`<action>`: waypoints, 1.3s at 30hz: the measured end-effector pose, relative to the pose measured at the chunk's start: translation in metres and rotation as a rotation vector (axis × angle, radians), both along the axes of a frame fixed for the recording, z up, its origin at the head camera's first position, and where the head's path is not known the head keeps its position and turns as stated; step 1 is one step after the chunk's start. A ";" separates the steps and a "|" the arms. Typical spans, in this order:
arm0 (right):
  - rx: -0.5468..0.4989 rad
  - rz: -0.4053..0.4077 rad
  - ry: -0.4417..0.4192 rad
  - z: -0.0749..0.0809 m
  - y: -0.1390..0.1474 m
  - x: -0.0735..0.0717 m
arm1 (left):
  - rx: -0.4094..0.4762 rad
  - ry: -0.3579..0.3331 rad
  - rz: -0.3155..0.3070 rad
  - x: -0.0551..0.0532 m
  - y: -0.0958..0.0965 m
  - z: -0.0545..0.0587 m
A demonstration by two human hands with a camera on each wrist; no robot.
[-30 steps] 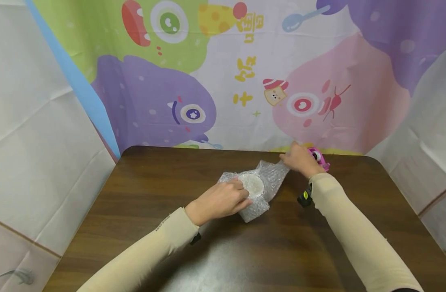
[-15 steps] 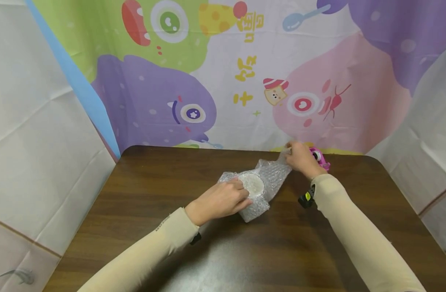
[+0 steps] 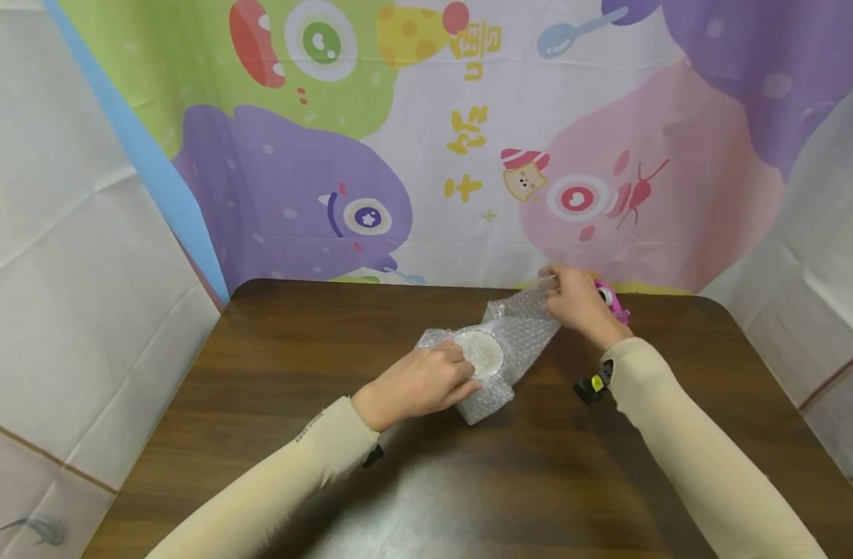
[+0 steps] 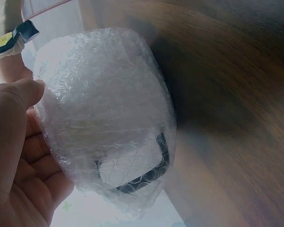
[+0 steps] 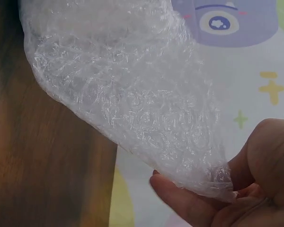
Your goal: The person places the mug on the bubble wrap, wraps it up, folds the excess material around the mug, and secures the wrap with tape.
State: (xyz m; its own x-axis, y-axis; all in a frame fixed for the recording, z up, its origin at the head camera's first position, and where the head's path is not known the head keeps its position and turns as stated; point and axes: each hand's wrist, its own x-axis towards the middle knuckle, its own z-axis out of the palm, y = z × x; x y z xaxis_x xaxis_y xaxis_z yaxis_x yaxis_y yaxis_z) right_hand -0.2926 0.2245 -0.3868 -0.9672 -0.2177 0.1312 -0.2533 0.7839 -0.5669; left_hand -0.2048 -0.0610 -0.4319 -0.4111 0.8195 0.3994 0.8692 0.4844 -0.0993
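A round white object [image 3: 485, 352] with a pale circular end lies within bubble wrap [image 3: 527, 326] toward the back of the table. My left hand [image 3: 426, 382] grips its left side, fingers curled over the edge. Through the wrap in the left wrist view, a dark angular band [image 4: 154, 172] shows low on the wrapped object. My right hand [image 3: 581, 303] pinches the loose end of the bubble wrap and holds it out to the back right. In the right wrist view this flap [image 5: 132, 99] stretches taut down to the thumb and fingertips.
A pink tape dispenser [image 3: 613, 303] stands at the back edge, partly behind my right hand. The brown wooden table [image 3: 293, 365] meets a cartoon-printed curtain [image 3: 461, 217] at the back. Pale panels [image 3: 70, 233] flank both sides.
My right hand has shifted its grasp along the bubble wrap's loose end, and the flap now spreads wider. My left hand stays in place on the wrapped object.
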 end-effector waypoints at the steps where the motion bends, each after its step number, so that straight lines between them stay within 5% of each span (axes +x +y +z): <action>1: -0.008 0.004 -0.001 0.001 -0.001 0.001 | 0.000 0.001 0.000 0.000 0.000 0.000; 22: -0.046 0.086 0.022 0.012 -0.007 0.018 | -0.004 -0.018 -0.002 -0.002 0.000 0.001; 39: -0.023 0.153 0.157 0.017 -0.013 0.043 | 0.003 -0.032 -0.003 0.001 -0.001 0.004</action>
State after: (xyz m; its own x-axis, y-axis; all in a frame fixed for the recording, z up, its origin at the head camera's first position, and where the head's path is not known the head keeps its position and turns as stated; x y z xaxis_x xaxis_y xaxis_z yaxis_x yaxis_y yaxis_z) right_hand -0.2495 0.2114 -0.3697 -0.8904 -0.3555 0.2844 -0.4550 0.7166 -0.5286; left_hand -0.2039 -0.0616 -0.4279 -0.4209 0.8197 0.3886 0.8735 0.4818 -0.0703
